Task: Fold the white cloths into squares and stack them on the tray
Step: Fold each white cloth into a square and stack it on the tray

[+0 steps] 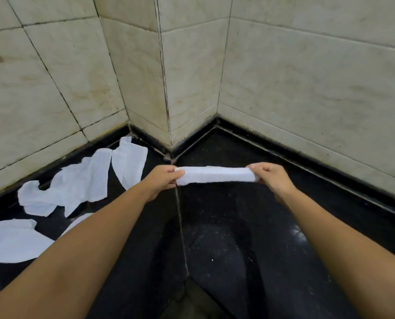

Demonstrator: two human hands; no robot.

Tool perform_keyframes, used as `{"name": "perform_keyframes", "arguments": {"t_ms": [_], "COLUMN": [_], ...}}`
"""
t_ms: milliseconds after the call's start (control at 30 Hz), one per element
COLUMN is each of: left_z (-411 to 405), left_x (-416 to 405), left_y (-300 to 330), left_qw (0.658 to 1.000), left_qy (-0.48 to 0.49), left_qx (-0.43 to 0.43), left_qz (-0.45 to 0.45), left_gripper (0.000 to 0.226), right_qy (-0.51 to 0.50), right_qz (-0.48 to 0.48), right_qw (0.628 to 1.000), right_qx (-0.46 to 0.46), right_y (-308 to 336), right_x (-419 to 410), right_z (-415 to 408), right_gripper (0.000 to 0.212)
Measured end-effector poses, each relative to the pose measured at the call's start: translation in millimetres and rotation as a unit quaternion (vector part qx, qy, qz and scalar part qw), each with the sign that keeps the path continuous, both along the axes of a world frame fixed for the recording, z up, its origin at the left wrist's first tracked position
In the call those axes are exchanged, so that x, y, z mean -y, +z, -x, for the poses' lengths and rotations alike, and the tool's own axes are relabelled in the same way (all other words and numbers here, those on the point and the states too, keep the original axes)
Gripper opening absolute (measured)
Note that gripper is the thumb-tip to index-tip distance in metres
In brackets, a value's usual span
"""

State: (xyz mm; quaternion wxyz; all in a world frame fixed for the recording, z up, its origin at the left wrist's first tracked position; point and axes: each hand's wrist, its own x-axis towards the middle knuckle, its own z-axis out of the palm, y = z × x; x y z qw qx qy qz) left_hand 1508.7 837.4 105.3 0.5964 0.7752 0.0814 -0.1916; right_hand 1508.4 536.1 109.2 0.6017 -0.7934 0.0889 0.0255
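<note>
The hands are holding a folded white cloth (216, 175) stretched between them above the black tabletop (249, 215). The left hand (163, 178) is pinching the cloth's left end, thumb lying on top and fingers curling underneath. The right hand (270, 177) is gripping the right end in the same way, its fingers wrapping round the edge. The cloth is hanging as a long, narrow band, lying level from 9 o'clock to 3 o'clock, just in front of the place where the tiled wall (191, 77) juts out in a corner. Both bare forearms are reaching in from the lower edge of the view.

Toward 9 o'clock of the held cloth, loose white cloths (76, 183) are lying crumpled and overlapping on the tabletop, near the foot of the wall. One more cloth (127, 162) is lying just beside them at 10 o'clock, and another unfolded cloth (10, 242) is spreading at 8 o'clock, partly cut off by the left edge of the view.
</note>
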Motion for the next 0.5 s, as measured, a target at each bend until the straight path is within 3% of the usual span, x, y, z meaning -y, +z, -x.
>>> {"name": "perform_keyframes", "arguments": {"t_ms": [233, 500], "left_z": [40, -2], "left_x": [-8, -1], "left_y": [-63, -76], "left_qw": [0.983, 0.984], "left_qy": [-0.085, -0.019], "left_qx": [-0.120, -0.031], "left_qz": [-0.110, -0.175], "left_gripper": [0.020, 0.015], "right_qy": [0.064, 0.052], "right_qz": [0.003, 0.064], "right_qw": [0.987, 0.989], "right_qx": [-0.146, -0.126], "right_y": [-74, -83], "right_x": [7, -6], "right_z": [60, 1], "right_gripper": [0.012, 0.015]}}
